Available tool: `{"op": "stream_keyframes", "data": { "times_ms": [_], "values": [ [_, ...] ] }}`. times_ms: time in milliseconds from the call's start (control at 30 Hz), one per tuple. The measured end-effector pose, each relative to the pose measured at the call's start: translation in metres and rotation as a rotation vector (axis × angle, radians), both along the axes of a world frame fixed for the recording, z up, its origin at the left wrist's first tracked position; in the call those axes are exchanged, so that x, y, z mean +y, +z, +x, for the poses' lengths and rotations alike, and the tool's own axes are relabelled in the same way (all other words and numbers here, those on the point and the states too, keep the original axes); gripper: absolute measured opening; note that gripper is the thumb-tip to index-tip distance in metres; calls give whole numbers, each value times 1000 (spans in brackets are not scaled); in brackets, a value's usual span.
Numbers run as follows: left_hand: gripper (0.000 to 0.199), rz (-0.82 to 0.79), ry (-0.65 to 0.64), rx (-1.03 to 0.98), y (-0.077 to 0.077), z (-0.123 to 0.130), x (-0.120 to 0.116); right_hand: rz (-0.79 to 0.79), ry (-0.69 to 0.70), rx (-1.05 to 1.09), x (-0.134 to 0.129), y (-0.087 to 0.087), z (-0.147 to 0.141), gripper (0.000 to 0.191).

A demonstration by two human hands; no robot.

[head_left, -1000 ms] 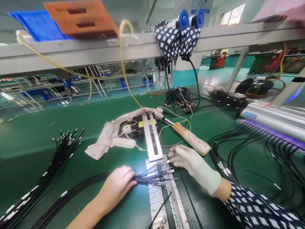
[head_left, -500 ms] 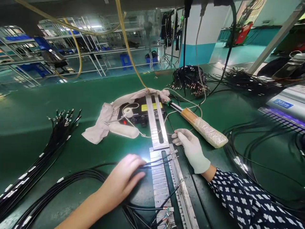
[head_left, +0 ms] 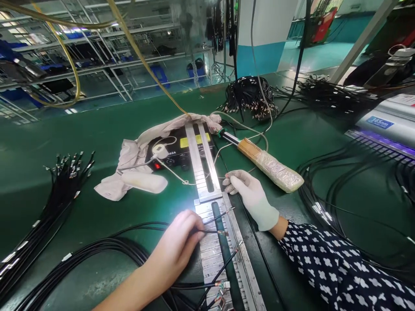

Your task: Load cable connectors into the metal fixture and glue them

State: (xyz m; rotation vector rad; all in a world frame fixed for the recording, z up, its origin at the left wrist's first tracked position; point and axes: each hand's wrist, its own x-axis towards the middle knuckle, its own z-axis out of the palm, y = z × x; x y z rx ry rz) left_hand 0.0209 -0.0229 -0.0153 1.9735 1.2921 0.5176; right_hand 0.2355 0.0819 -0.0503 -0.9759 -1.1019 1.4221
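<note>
My bare left hand [head_left: 181, 237] pinches a thin black cable [head_left: 218, 217] at the left edge of a slotted metal fixture [head_left: 210, 255]. The cable's stripped tip reaches over the slot, and a second cable end lies just below it. My right hand [head_left: 249, 194], in a white glove, is closed by the fixture's upper right side, fingertips pressed together; what they hold is too small to name. More cable ends [head_left: 223, 284] with exposed wires rest across the lower fixture.
A black control box [head_left: 175, 151] with a pinkish cloth [head_left: 139, 151] stands behind the fixture. A tool with a wrapped handle [head_left: 279, 170] lies right of it. Cable bundles [head_left: 65, 181] lie left, more [head_left: 249, 95] at the back, and a silver 365nm device [head_left: 385, 121] at right.
The view has shifted, so most things appear further left. My left hand has moved in to the fixture's edge, its fingers now closer together on the cable. My right hand keeps its pose.
</note>
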Motion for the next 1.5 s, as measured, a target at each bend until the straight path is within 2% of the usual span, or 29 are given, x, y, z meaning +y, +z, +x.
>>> {"op": "stream_keyframes", "data": {
  "times_ms": [200,333,400,533,633,767,900,967,1067,1133,1200,1233,1300,1500],
  "values": [
    [21,56,166,138,-11,6,8,-13,17,-12,-1,4,0,34],
    [24,48,206,85,-12,1,12,-24,30,-21,-1,7,0,34],
    [26,8,187,67,-5,-4,8,-27,36,-19,-1,8,0,34],
    [28,-269,-5,122,16,-16,-14,-30,45,1,-2,7,0,33],
    [29,-339,-1,159,20,-20,-31,-32,57,14,-2,6,0,31],
    [19,-240,145,29,7,-11,-32,-28,72,0,-2,5,0,27],
    [20,-49,287,-29,-4,-2,-13,-22,77,-30,-4,4,1,27],
    [21,47,283,1,-4,-4,-3,-18,79,-39,-4,4,2,27],
    [10,111,261,-72,-5,-9,8,-12,79,-44,-3,4,2,26],
    [12,153,308,-176,-8,-12,12,-8,80,-44,-2,5,2,26],
    [3,208,355,-241,-12,-13,15,-6,80,-45,-2,5,2,25],
    [8,230,363,-247,-13,-13,16,-5,81,-45,-2,5,2,25],
    [13,240,359,-241,-16,-12,18,-3,83,-47,-3,4,2,24],
    [9,130,376,-250,-16,-10,16,-6,85,-53,-2,3,2,23]
  ]
}}
